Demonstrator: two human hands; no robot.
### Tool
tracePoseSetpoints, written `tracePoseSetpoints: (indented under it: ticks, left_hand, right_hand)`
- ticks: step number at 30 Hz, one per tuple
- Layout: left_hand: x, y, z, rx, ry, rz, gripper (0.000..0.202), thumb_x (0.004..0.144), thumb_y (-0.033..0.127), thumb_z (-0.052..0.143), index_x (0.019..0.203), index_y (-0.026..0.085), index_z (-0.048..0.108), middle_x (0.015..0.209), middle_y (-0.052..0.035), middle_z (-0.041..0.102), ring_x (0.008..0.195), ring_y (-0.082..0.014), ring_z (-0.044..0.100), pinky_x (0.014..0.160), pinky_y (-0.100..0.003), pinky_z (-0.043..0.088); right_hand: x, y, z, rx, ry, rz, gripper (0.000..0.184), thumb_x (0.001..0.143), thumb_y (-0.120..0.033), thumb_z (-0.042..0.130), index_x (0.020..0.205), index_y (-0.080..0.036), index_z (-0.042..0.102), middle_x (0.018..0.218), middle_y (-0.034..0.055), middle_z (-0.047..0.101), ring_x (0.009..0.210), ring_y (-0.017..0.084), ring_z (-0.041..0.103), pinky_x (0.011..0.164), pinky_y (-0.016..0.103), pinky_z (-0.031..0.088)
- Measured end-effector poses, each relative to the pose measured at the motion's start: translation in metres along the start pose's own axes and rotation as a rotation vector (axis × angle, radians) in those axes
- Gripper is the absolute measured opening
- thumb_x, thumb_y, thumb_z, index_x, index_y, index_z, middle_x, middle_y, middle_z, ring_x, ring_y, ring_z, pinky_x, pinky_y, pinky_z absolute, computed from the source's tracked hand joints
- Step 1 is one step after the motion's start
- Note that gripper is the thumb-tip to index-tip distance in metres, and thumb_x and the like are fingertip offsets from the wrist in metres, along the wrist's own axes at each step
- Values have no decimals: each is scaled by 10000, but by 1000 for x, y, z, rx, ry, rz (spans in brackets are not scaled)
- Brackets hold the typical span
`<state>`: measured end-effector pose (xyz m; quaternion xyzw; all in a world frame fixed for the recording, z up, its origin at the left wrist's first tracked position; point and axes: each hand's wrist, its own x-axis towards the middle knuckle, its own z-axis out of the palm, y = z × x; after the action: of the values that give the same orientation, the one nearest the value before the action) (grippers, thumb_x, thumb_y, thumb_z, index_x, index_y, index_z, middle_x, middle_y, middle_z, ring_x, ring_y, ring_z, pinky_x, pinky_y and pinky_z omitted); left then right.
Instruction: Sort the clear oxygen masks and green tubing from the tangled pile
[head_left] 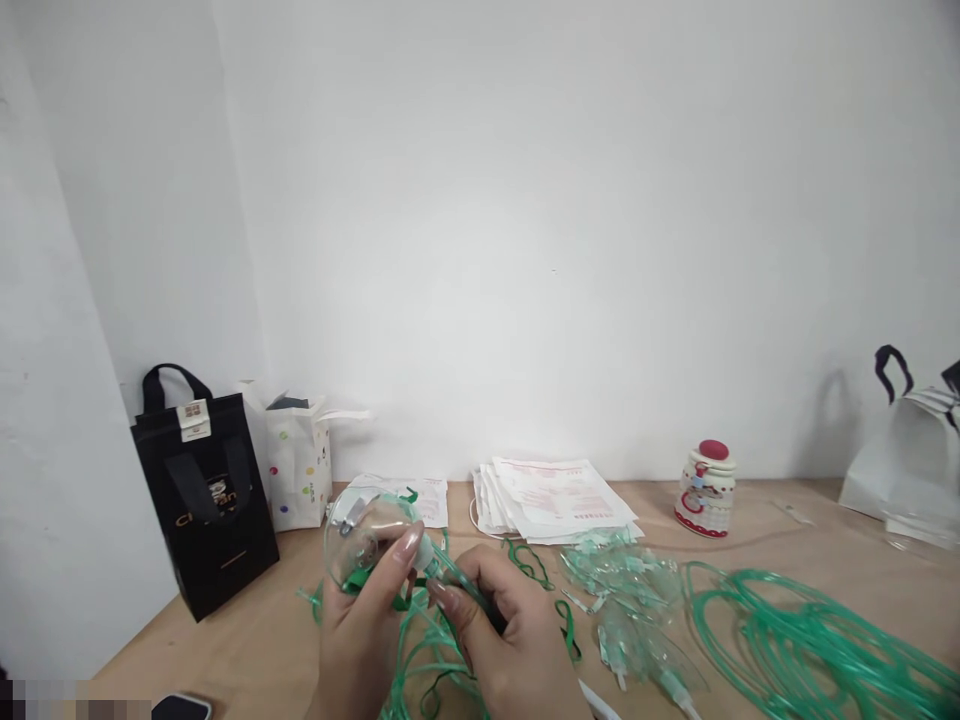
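My left hand is wrapped round a clear plastic breathing mask with a metal nose clip and a green strap, held just above the wooden table. My right hand pinches the green tube where it meets the mask's white connector. More green tubing lies tangled under both hands.
A black paper bag and a white dotted bag stand at the back left. A stack of white sealed packets, a pile of clear masks, coiled green tubes, a red-lidded jar and a white bag lie to the right.
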<state>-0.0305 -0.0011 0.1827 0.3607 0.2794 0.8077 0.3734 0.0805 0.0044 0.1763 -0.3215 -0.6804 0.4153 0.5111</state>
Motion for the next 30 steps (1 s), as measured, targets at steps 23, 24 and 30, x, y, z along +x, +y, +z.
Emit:
tracePoseSetpoints:
  ticks: [23,24,30]
  left_hand:
    - [29,21,-21,298,-214,-102,451,682,322,714,1114,224,635,1343,-77,499,1249,-268,416,1008,-358,383]
    - [29,20,-20,269,-190,-98,465,668,312,726,1114,215,631,1329,-83,515,1249,-263,418,1002,-348,392]
    - [26,10,-16,449,-408,-193,320,677,319,710,967,191,669,1056,-111,687,1021,-241,607,842,-304,478]
  right_hand:
    - [15,-26,-90,584,167,142,281,742,-418,652,748,-140,613,525,-83,275,447,55,107,363,178,136]
    - [15,-25,-91,593,183,130,263,740,-398,659,759,-138,619,523,-84,267,448,56,101,360,175,135]
    - [13,-24,-93,700,307,30,198,742,-308,676,821,-129,646,528,-89,235,466,60,81,350,151,161]
